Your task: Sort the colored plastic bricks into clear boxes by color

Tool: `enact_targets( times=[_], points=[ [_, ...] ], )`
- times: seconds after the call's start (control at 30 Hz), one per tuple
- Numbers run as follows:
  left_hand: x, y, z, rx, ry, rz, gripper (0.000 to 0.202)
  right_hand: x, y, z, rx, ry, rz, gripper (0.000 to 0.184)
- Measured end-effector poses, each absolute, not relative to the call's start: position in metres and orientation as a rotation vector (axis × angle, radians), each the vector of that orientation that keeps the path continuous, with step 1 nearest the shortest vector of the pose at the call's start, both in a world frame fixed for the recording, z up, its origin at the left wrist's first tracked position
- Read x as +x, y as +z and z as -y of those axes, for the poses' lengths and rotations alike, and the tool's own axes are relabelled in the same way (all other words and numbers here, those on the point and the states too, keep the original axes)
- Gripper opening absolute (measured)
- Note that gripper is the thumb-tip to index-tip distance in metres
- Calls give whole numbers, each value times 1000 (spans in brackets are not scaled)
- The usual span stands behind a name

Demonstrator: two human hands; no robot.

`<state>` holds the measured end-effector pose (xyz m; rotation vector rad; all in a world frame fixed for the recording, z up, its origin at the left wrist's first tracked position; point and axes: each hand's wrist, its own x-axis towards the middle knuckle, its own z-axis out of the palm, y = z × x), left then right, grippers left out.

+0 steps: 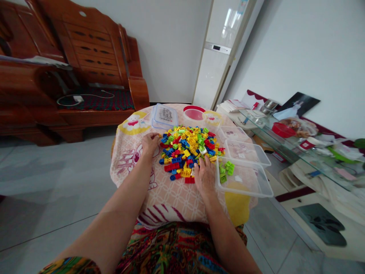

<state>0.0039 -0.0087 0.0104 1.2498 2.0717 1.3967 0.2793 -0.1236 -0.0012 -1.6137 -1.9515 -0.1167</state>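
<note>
Head cam: brick pile (185,150) lies just right of yr L hand (150,145) & under R hand (205,177), can't tell if either's gripping, on patterned cloth (176,201) nr wooden bench (94,49).

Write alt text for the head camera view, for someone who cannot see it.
A person's left hand is at the left edge of a heap of multicoloured toy bricks on a cloth-covered table; the right hand is at the heap's near right side. To the right, a clear plastic container holds several green bricks.
</note>
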Motion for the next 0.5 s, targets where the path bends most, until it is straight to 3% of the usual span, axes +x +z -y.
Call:
enact_targets(
  times=[0.5],
  points=[
    [4,11,8,1259,1394,-2096,39,282,-5,123,-1608,-101,1924,36]
  ],
)
